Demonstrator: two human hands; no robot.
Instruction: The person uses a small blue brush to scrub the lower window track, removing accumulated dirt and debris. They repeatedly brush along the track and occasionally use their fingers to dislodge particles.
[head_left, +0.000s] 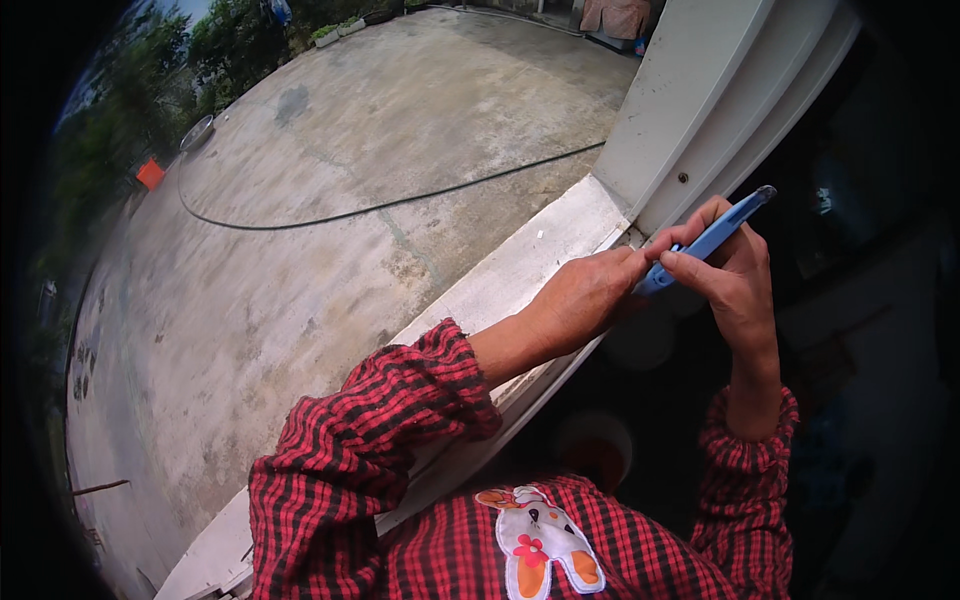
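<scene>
A blue plastic utility knife (705, 244) slants up to the right, gripped in my right hand (739, 274). My right thumb lies along its side near a small slider, and the far end looks grey and worn. My left hand (592, 296) is curled with the back of the hand up, touching the lower end of the knife. Its fingertips are hidden, so whether they hold anything cannot be seen. Both hands are above the inner edge of a white sill (525, 277), beside the foot of a white metal frame (690, 112).
Outside the sill spreads a concrete yard (300, 300) crossed by a dark hose (390, 204). A metal basin (197, 133) and an orange container (150, 174) stand at the yard's edge. Indoors at right it is dark, with a round container (596, 450) dimly visible below.
</scene>
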